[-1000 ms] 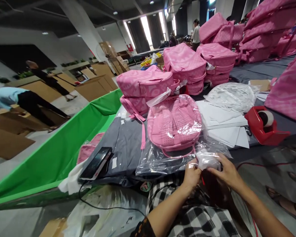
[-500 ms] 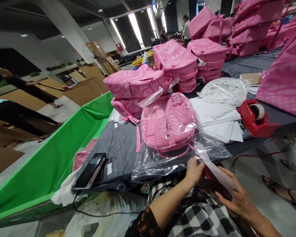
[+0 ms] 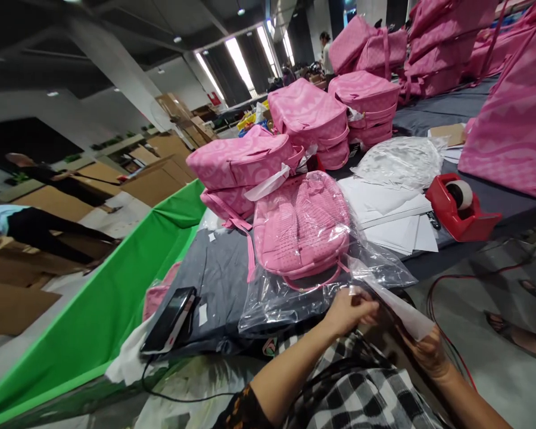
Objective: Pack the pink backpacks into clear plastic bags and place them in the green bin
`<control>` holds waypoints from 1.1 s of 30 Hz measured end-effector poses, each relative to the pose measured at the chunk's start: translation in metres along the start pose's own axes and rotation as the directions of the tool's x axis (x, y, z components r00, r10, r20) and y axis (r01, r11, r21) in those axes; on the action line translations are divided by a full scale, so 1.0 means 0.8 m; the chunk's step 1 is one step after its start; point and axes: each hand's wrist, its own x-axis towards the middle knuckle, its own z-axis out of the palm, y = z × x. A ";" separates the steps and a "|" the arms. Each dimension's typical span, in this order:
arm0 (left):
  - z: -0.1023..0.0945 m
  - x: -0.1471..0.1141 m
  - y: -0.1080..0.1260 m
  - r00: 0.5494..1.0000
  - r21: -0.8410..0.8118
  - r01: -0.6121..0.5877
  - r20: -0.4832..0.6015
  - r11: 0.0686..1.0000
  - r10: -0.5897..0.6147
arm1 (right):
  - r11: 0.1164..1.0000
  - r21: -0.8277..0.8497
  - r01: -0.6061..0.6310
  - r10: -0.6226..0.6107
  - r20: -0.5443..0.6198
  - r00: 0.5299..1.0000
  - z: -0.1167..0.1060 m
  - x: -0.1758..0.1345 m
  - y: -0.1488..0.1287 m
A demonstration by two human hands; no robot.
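A pink backpack (image 3: 301,229) lies in a clear plastic bag (image 3: 277,307) at the table's front edge, its thin carry loop towards me. From the bag's near right corner a white strip (image 3: 399,307), perhaps a paper tag, slants down to the right. My right hand (image 3: 429,351) holds its lower end, fingers partly hidden behind it. Beside the strip, at the bag's open-looking edge, my left hand (image 3: 351,311) is closed with thumb against curled fingers; what it pinches cannot be made out.
Stacked pink backpacks (image 3: 239,161) stand behind. To the right are white paper sheets (image 3: 390,217), a pile of clear bags (image 3: 402,162) and a red tape dispenser (image 3: 462,208). A black phone-like device (image 3: 170,322) with a cable lies left, beside a green-lined bin (image 3: 93,304). Other people stand farther off.
My right hand has closed from spread fingers onto the strip's lower end, and the strip now looks straighter. My left hand stays near the bag's edge, turned slightly. The view has shifted slightly.
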 end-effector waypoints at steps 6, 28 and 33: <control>-0.030 0.011 0.030 0.594 0.811 -0.583 0.466 -0.047 0.656 | 0.963 0.047 0.264 -0.265 0.022 0.964 -0.005 0.016 -0.006; -0.079 0.016 0.027 0.489 0.643 -0.736 0.722 -0.212 0.490 | 0.949 -0.064 0.309 -0.288 0.227 0.930 -0.017 0.210 -0.065; -0.079 0.019 0.054 0.752 0.788 -0.462 0.103 0.408 0.651 | 0.994 0.113 0.009 -0.013 0.040 0.999 -0.051 0.296 -0.065</control>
